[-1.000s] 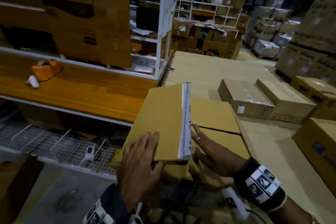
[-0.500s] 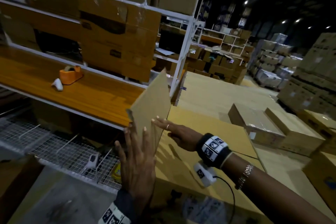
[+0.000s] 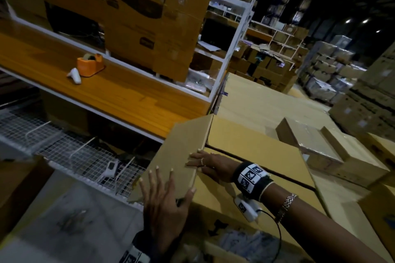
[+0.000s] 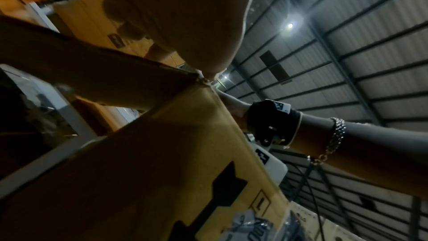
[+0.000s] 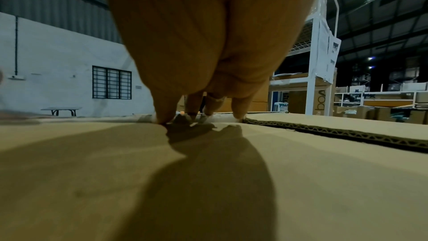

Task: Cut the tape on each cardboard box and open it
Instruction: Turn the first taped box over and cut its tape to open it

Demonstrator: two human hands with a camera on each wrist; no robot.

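A large cardboard box point(image 3: 256, 156) stands in front of me with its left outer flap point(image 3: 181, 149) swung up and leaning out to the left. My left hand point(image 3: 164, 196) lies on that flap with fingers spread and straight, the thumb at its near edge. My right hand point(image 3: 203, 163) lies flat on the inner flaps, its straight fingertips at the fold of the raised flap. In the right wrist view the fingers point(image 5: 208, 61) touch the cardboard next to the open seam point(image 5: 336, 133). The left wrist view shows the box's side point(image 4: 162, 153) under the raised flap point(image 4: 69, 58).
An orange tape dispenser point(image 3: 89, 66) and a small white object point(image 3: 74, 76) sit on the wooden bench point(image 3: 128, 100) to the left. Below it runs a wire mesh shelf point(image 3: 64, 151) holding a white tool point(image 3: 110, 168). Taped boxes point(image 3: 310, 145) lie to the right.
The left flap has swung from lying over the box, through upright, to leaning outward left. My left hand followed on it; my right hand settled flat on the inner flaps.
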